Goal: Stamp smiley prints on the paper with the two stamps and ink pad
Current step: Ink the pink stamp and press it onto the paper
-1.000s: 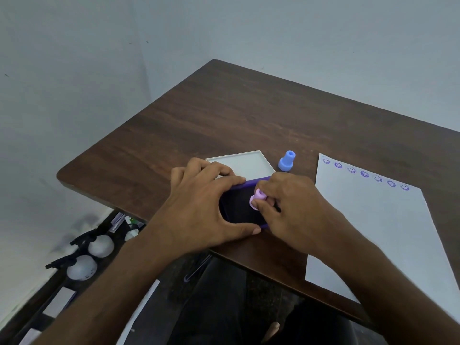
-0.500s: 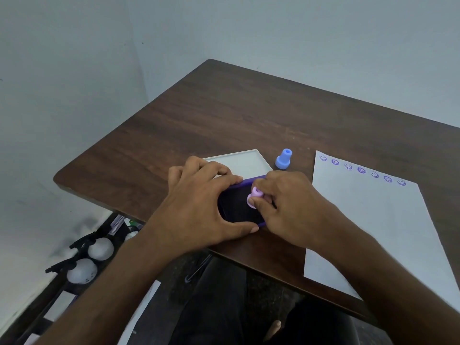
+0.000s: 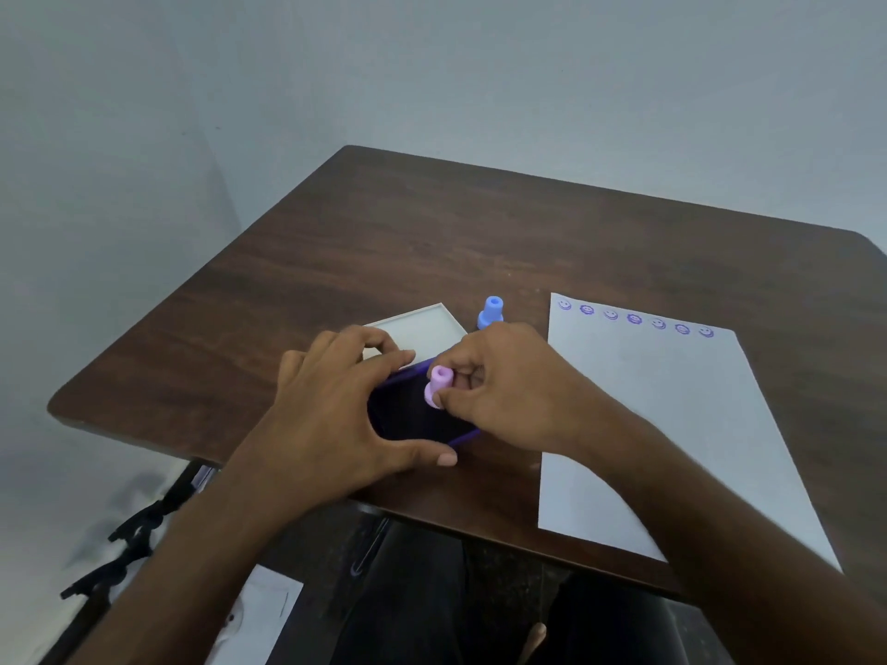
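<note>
On the brown table point(image 3: 480, 242), near its front edge, your left hand point(image 3: 331, 415) grips the purple ink pad point(image 3: 413, 419) so it cannot slide, while your right hand point(image 3: 504, 391) pinches the pink stamp point(image 3: 437, 387) over it, likely for ink.

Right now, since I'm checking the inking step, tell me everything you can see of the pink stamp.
The pink stamp is a small, pale pink piece, plastic by its look: a narrow round grip with a dimpled top above a wider base. It stands slightly tilted over the far right part of the dark ink pad. The right hand pinches it from the right, at grip and base. Its printing face is hidden, so contact with the pad cannot be told.
</note>
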`<action>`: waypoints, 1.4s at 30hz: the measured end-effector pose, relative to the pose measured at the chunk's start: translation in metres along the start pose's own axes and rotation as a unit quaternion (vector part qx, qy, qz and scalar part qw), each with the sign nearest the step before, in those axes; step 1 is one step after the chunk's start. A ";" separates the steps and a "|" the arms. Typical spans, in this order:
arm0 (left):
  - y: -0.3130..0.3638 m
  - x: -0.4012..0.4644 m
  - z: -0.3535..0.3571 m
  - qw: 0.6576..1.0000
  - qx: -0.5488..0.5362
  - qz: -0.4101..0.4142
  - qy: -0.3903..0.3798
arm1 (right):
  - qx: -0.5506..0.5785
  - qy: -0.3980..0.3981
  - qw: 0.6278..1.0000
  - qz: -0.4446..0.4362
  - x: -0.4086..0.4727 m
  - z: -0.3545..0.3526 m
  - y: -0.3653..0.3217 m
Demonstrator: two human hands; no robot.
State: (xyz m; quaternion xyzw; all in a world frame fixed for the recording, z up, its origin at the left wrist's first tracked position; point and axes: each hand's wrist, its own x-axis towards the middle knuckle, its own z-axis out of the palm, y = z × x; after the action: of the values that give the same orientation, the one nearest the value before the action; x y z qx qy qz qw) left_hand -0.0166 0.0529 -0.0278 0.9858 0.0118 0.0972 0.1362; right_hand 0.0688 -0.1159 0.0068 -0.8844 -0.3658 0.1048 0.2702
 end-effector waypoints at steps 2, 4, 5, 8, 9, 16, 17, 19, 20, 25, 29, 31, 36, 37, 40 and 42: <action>0.003 0.000 -0.002 0.999 -0.032 0.001 0.019 | 0.024 0.039 0.999 -0.012 -0.001 -0.003 0.001; 0.006 0.005 -0.004 0.997 -0.063 0.006 0.049 | 0.026 0.086 0.996 -0.014 -0.002 -0.008 0.003; 0.008 0.009 -0.005 0.995 -0.078 0.013 0.064 | 0.032 0.103 0.994 -0.011 -0.002 -0.011 0.005; 0.019 0.020 -0.010 0.988 -0.117 0.033 0.090 | 0.050 0.118 0.992 0.019 -0.004 -0.019 0.014; 0.025 0.024 -0.011 0.987 -0.127 0.040 0.092 | 0.051 0.123 0.991 0.028 -0.006 -0.023 0.018; 0.081 0.060 -0.003 0.980 -0.161 0.103 0.055 | 0.061 0.207 0.975 0.057 -0.033 -0.064 0.059; 0.090 0.066 -0.002 0.979 -0.166 0.106 0.049 | 0.060 0.215 0.973 0.065 -0.037 -0.070 0.066; 0.110 0.082 0.004 0.977 -0.167 0.124 0.045 | 0.061 0.231 0.968 0.073 -0.047 -0.083 0.083; 0.119 0.091 0.007 0.977 -0.167 0.128 0.039 | 0.060 0.241 0.966 0.075 -0.052 -0.090 0.093; 0.161 0.134 0.028 0.968 -0.204 0.145 0.003 | 0.083 0.268 0.954 0.110 -0.074 -0.120 0.141; 0.190 0.162 0.053 0.965 -0.205 0.161 -0.038 | 0.096 0.289 0.943 0.134 -0.086 -0.136 0.174; 0.201 0.174 0.066 0.966 -0.197 0.163 -0.043 | 0.096 0.301 0.938 0.146 -0.090 -0.140 0.188; 0.220 0.195 0.084 0.975 -0.164 0.141 -0.055 | 0.099 0.319 0.925 0.179 -0.089 -0.140 0.215; 0.222 0.197 0.086 0.976 -0.156 0.139 -0.058 | 0.097 0.319 0.925 0.183 -0.088 -0.139 0.219; 0.225 0.203 0.091 0.978 -0.138 0.133 -0.079 | 0.089 0.306 0.927 0.196 -0.084 -0.136 0.229; 0.225 0.206 0.094 0.978 -0.131 0.137 -0.085 | 0.080 0.296 0.930 0.201 -0.083 -0.134 0.234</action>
State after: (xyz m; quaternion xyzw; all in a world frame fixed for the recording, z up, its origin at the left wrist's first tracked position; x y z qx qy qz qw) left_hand 0.2028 -0.1785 -0.0164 0.9565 -0.1477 0.0315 0.2497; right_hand 0.1996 -0.3649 -0.0121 -0.9058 -0.0744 -0.0812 0.4092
